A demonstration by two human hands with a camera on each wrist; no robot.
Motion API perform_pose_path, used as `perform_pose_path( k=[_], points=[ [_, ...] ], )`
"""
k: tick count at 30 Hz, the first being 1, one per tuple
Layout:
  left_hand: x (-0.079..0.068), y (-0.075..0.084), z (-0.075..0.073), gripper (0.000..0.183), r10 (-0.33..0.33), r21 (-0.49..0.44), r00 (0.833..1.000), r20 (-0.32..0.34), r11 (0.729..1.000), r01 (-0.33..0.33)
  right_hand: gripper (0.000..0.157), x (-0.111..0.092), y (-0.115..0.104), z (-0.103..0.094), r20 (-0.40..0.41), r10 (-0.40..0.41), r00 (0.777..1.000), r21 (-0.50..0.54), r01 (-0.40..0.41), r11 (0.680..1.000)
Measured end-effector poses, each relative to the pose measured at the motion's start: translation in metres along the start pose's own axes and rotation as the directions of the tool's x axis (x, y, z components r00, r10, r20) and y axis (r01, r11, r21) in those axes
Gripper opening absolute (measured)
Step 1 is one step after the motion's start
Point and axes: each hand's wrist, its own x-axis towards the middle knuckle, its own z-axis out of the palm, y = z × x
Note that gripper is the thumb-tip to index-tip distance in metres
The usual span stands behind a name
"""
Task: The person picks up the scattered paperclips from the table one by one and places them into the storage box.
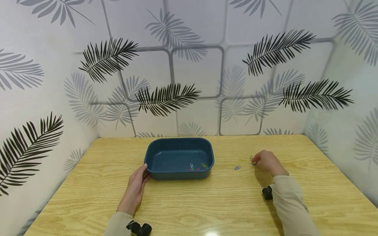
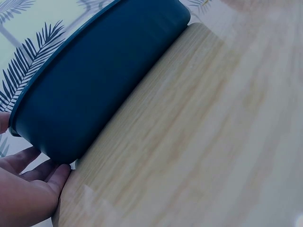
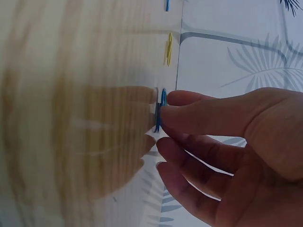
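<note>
A dark blue rectangular plastic tub (image 1: 179, 176) stands on the table. My left hand (image 1: 136, 186) holds its front left corner, one digit at the rim (image 2: 10, 126) and the other fingers low against the wall. Inside, near the front, lie a white paper clip (image 1: 191, 166), a yellow paper clip (image 1: 204, 166) and several red and dark ones. To the right, my right hand (image 1: 267, 163) pinches a blue paper clip (image 3: 158, 123) at the tabletop between thumb and index finger. Close by lie a green paper clip (image 1: 251, 157), another yellow one (image 1: 242, 160) and a purple-blue one (image 1: 237, 168).
The light wooden table (image 1: 189, 206) runs back to a wall (image 1: 198, 72) with leaf-patterned covering, which also closes off both sides. Black camera mounts sit on the left wrist (image 1: 140, 228) and right wrist (image 1: 267, 192).
</note>
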Motion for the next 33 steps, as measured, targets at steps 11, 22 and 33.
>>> perform_pose_path(
  k=[11, 22, 33],
  points=[
    [-0.0005, 0.0003, 0.0008, 0.056, 0.01, 0.008, 1.0, 0.01, 1.0, -0.01, 0.011, -0.0011, 0.0008, 0.0025, 0.024, -0.001, 1.0, -0.009, 0.001, 1.0],
    [-0.0004, -0.0007, 0.0001, 0.057, 0.0, 0.009, 1.0, 0.002, 1.0, 0.0, 0.01, -0.0001, 0.0024, 0.0021, 0.057, -0.015, 0.998, 0.037, 0.013, 0.999],
    [0.0008, -0.0024, 0.0005, 0.057, 0.0, 0.006, 1.0, -0.006, 1.0, 0.0, 0.007, 0.0001, 0.0033, 0.0036, 0.084, -0.024, 0.996, 0.063, 0.019, 0.998]
  ],
)
